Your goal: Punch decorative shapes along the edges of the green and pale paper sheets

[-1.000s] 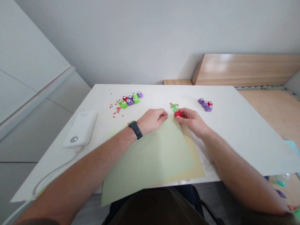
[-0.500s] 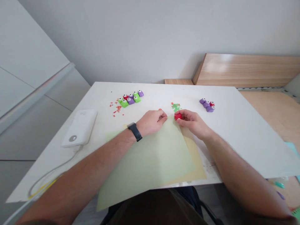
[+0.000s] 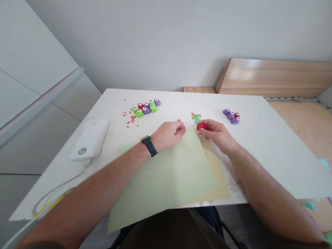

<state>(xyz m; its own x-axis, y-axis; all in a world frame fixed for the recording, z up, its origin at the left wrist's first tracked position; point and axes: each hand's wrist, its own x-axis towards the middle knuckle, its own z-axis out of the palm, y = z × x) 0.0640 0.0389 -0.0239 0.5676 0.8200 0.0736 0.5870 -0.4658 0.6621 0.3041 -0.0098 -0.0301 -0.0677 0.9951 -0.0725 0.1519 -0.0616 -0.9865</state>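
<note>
A pale green paper sheet (image 3: 166, 173) lies in front of me, its lower edge hanging past the table's front. My left hand (image 3: 169, 134) is closed in a pinch at the sheet's upper edge. Around a small red craft punch (image 3: 201, 127), the thumb and fingers of my right hand (image 3: 216, 133) are wrapped, at the sheet's upper right corner. Whether the corner is inside the punch is hard to see. Beneath the green sheet, a pale yellow sheet (image 3: 220, 183) sticks out on the right. Tiny green paper bits (image 3: 196, 118) lie just beyond the red punch.
Several green, purple and red punches (image 3: 146, 110) stand grouped at the back left, beside scattered red bits (image 3: 132, 119). A smaller group of purple and red punches (image 3: 230, 116) stands at the right. A white power bank (image 3: 89, 140) with a cable lies on the left.
The red punch and my right hand have shifted slightly right, away from my left hand. The whole view has turned a little. My left hand keeps its pinch on the paper.
</note>
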